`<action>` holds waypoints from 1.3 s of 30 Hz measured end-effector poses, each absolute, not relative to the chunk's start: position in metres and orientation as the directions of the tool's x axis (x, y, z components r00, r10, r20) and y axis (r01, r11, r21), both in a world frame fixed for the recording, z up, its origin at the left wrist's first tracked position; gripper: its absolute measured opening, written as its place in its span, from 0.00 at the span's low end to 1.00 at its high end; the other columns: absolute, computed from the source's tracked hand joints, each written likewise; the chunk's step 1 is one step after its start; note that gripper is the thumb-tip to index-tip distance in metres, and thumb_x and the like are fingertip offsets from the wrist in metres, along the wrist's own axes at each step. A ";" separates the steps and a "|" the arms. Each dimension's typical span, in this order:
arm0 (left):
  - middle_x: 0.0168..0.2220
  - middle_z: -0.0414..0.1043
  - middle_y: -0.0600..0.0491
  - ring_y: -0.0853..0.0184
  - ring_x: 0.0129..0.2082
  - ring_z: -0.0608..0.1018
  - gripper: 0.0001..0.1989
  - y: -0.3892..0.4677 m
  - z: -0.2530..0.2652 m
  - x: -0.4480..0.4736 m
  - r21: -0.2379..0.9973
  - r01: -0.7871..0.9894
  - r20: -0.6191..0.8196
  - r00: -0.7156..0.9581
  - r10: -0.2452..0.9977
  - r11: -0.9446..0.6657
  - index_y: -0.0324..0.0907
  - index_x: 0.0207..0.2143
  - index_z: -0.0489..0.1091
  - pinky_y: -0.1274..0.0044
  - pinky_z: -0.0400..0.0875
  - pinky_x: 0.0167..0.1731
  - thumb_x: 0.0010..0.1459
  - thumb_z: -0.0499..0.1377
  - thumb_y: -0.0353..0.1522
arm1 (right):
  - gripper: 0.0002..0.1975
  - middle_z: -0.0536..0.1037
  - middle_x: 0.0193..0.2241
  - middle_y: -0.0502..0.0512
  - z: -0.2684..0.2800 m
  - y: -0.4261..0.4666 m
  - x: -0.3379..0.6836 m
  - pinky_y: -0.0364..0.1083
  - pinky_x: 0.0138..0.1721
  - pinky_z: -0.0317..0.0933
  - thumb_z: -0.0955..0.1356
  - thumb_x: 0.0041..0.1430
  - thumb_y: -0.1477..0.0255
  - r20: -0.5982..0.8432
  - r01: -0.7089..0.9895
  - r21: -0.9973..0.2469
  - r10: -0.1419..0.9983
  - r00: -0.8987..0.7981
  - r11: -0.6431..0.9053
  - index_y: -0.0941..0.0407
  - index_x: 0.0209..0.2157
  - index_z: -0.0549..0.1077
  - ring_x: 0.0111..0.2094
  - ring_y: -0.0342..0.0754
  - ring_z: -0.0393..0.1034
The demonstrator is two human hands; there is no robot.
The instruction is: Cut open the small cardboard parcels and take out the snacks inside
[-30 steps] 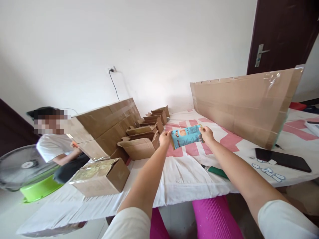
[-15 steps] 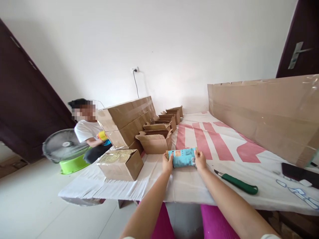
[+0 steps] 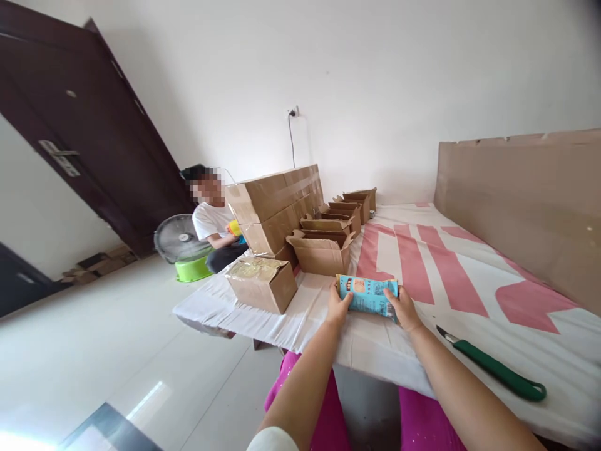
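A light-blue printed packet (image 3: 369, 295) is held lengthwise between my two hands, just over the near part of the cloth-covered table. My left hand (image 3: 338, 304) grips its left end, thumb on the front face. At the other end, my right hand (image 3: 402, 308) pinches the packet with the thumb across its printed side. Beyond the packet and to the left stands an open cardboard box (image 3: 322, 254), first in a row of several open boxes. A taped, closed carton (image 3: 260, 288) sits left of my hands. To the right lies a green utility knife (image 3: 498, 368), blade out.
Stacked closed cartons (image 3: 277, 216) rise behind the row of open boxes. A large cardboard panel (image 3: 521, 200) stands along the table's right side. Left of the stack, a person (image 3: 212, 219) in a white shirt sits by a fan (image 3: 181, 238) and a green basin (image 3: 195, 268).
My view has turned left, so the scene sits further right. The packet's printed face now tilts more towards me, and my right thumb lies further over it. Both hands keep their hold.
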State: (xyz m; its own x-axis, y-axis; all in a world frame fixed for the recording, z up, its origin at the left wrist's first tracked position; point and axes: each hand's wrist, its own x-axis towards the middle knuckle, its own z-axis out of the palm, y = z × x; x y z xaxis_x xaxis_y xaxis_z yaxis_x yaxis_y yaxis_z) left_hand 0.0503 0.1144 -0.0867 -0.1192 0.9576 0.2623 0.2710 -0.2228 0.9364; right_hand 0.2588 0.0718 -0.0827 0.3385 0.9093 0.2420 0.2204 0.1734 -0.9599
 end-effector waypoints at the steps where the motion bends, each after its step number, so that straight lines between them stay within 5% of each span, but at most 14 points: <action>1: 0.53 0.71 0.42 0.59 0.53 0.75 0.33 0.113 -0.086 0.051 0.933 0.275 0.268 -0.110 0.957 -0.230 0.37 0.58 0.58 0.68 0.67 0.55 0.50 0.62 0.27 | 0.25 0.77 0.30 0.53 -0.083 0.072 0.259 0.49 0.36 0.65 0.68 0.48 0.46 0.238 0.212 -0.962 0.914 0.329 0.175 0.54 0.35 0.69 0.34 0.52 0.73; 9: 0.54 0.70 0.46 0.61 0.54 0.74 0.32 0.108 -0.070 0.040 0.894 0.395 0.331 -0.259 0.907 -0.213 0.42 0.58 0.56 0.69 0.67 0.55 0.50 0.58 0.23 | 0.26 0.76 0.28 0.53 -0.085 0.071 0.258 0.47 0.31 0.65 0.67 0.48 0.46 0.247 0.179 -0.962 0.932 0.267 0.204 0.55 0.35 0.68 0.31 0.51 0.72; 13: 0.66 0.50 0.40 0.51 0.67 0.54 0.37 0.105 -0.060 0.020 0.868 0.492 0.365 -0.535 0.762 -0.070 0.46 0.64 0.42 0.55 0.49 0.63 0.56 0.57 0.29 | 0.25 0.76 0.29 0.53 -0.089 0.072 0.254 0.48 0.30 0.65 0.68 0.47 0.47 0.264 0.207 -0.955 0.929 0.261 0.213 0.54 0.34 0.68 0.31 0.50 0.72; 15: 0.68 0.43 0.40 0.48 0.69 0.47 0.36 0.103 -0.059 0.018 0.852 0.523 0.380 -0.598 0.705 -0.016 0.46 0.64 0.42 0.51 0.44 0.63 0.57 0.56 0.31 | 0.23 0.76 0.29 0.53 -0.090 0.072 0.254 0.49 0.33 0.65 0.68 0.47 0.48 0.278 0.233 -0.948 0.923 0.267 0.218 0.54 0.33 0.67 0.31 0.50 0.72; 20: 0.52 0.66 0.42 0.56 0.56 0.71 0.20 0.104 -0.066 0.028 0.816 0.578 0.376 -0.498 0.781 -0.024 0.42 0.53 0.61 0.65 0.64 0.55 0.58 0.54 0.30 | 0.18 0.76 0.28 0.53 -0.090 0.072 0.254 0.49 0.36 0.65 0.68 0.48 0.52 0.301 0.300 -0.928 0.921 0.249 0.222 0.53 0.31 0.68 0.31 0.49 0.71; 24: 0.39 0.74 0.47 0.59 0.42 0.79 0.24 0.109 -0.072 0.030 0.807 0.591 0.311 -0.428 0.849 0.003 0.39 0.58 0.55 0.69 0.71 0.45 0.59 0.53 0.33 | 0.15 0.76 0.28 0.52 -0.091 0.072 0.254 0.49 0.35 0.64 0.67 0.50 0.55 0.307 0.337 -0.915 0.924 0.228 0.221 0.53 0.30 0.68 0.30 0.50 0.71; 26: 0.47 0.73 0.41 0.55 0.50 0.76 0.29 0.111 -0.073 0.029 0.791 0.610 0.292 -0.428 0.856 0.035 0.37 0.61 0.51 0.65 0.68 0.50 0.59 0.54 0.34 | 0.14 0.76 0.28 0.52 -0.091 0.072 0.255 0.49 0.35 0.64 0.66 0.51 0.56 0.305 0.350 -0.911 0.928 0.214 0.219 0.52 0.29 0.68 0.30 0.50 0.71; 30: 0.65 0.56 0.38 0.53 0.65 0.60 0.34 0.115 -0.072 0.026 0.747 0.663 0.283 -0.378 0.881 0.044 0.40 0.63 0.52 0.63 0.55 0.61 0.56 0.58 0.37 | 0.13 0.76 0.27 0.52 -0.092 0.071 0.255 0.49 0.35 0.63 0.65 0.51 0.57 0.298 0.372 -0.904 0.935 0.192 0.212 0.52 0.29 0.68 0.30 0.50 0.70; 39: 0.66 0.51 0.35 0.50 0.62 0.65 0.29 0.098 -0.053 0.031 0.669 0.741 0.306 -0.337 0.890 0.051 0.39 0.58 0.60 0.61 0.62 0.57 0.53 0.59 0.31 | 0.12 0.75 0.26 0.51 -0.087 0.069 0.255 0.49 0.34 0.62 0.63 0.51 0.58 0.297 0.407 -0.889 0.942 0.160 0.211 0.52 0.28 0.67 0.29 0.50 0.70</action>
State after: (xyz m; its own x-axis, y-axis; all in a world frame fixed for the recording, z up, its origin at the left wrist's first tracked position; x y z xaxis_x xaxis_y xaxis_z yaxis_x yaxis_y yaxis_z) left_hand 0.0308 0.0984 -0.0529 -0.3374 0.8901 0.3064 0.7412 0.0506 0.6694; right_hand 0.2547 0.0690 -0.0874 0.1600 0.9415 0.2965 0.4071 0.2107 -0.8887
